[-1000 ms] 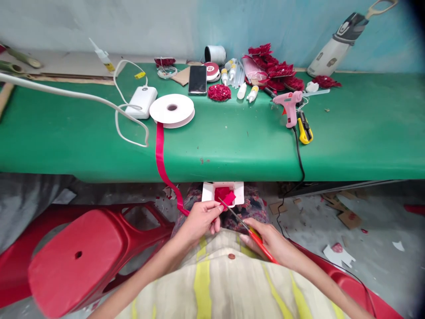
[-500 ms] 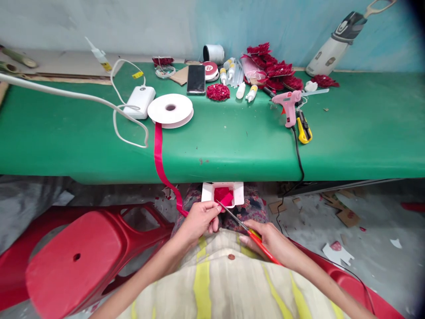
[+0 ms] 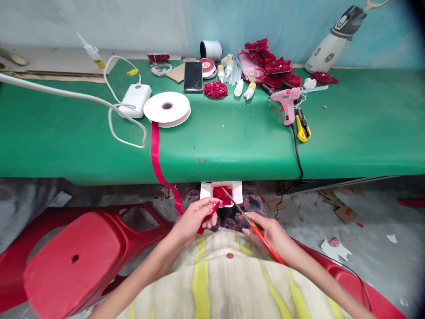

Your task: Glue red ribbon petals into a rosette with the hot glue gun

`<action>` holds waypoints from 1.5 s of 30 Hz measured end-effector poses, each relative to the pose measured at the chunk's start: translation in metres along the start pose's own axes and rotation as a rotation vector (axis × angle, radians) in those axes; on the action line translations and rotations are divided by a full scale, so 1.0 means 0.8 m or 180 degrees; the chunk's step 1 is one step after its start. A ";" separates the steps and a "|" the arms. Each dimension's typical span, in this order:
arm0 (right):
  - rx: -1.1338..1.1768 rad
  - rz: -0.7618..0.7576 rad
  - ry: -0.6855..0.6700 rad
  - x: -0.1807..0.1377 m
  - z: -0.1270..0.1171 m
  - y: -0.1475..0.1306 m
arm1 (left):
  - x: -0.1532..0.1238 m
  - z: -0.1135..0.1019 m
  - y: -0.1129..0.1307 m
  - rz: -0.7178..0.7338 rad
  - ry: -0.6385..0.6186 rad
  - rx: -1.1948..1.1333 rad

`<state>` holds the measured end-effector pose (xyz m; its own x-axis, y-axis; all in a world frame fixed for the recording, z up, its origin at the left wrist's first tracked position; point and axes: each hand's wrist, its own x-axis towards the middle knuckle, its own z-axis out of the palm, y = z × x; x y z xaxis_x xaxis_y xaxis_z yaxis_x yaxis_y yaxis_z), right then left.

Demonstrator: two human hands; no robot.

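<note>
My left hand [image 3: 195, 217] pinches the end of a red ribbon [image 3: 155, 155] over my lap. That ribbon hangs down off the green table from a white spool [image 3: 167, 108]. My right hand [image 3: 270, 230] grips red-handled scissors [image 3: 247, 219], and their blades point up toward a small white box [image 3: 221, 194] holding cut red ribbon pieces. The box rests on my knees just under the table edge, and the blade tips lie over its rim beside my left fingers.
A green table [image 3: 365, 128] carries a pink glue gun [image 3: 286, 102], a yellow cutter [image 3: 303, 126], a phone [image 3: 193, 76], a white power bank [image 3: 134, 99] with cable, glue bottles and red ribbon flowers [image 3: 272, 66]. A red plastic stool [image 3: 76, 257] stands at my left. Scraps litter the floor at right.
The cut ribbon piece that stuck up between my hands has gone into the box. My left hand has drawn the ribbon end slightly down, and the scissors have tilted up over the box.
</note>
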<state>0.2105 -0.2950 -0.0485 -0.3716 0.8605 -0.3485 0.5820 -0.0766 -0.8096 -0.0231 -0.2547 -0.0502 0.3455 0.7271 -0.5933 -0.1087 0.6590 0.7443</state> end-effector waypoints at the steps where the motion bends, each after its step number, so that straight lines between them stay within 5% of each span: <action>1: 0.0106 -0.0128 0.0098 -0.001 -0.001 -0.003 | -0.003 0.000 0.003 -0.0009 -0.0149 -0.0076; 6: 0.0520 -0.0668 0.0668 0.003 -0.003 -0.033 | -0.014 0.010 0.014 -0.0222 -0.0850 -0.0295; 12: 0.0723 -0.0881 0.0725 0.023 0.008 -0.059 | -0.014 0.023 0.018 -0.0378 -0.1235 -0.0459; 22: 0.1074 -0.0417 0.0849 0.039 0.007 -0.053 | -0.019 0.012 0.005 0.0086 -0.0686 0.0670; 28: 0.0866 -0.0194 0.1018 0.038 -0.003 -0.050 | -0.019 0.013 0.000 0.0134 -0.0421 0.0450; 36: -0.0215 0.0112 -0.0157 -0.037 -0.019 0.023 | -0.012 0.009 0.005 0.0236 0.0158 0.0128; 45: -0.0220 -0.0035 -0.0537 -0.009 -0.012 -0.015 | -0.001 0.014 -0.005 0.0007 -0.0096 0.0289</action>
<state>0.2132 -0.2955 -0.0316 -0.4910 0.7639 -0.4187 0.6234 -0.0277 -0.7814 -0.0127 -0.2598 -0.0492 0.3733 0.7214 -0.5833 -0.0249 0.6363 0.7710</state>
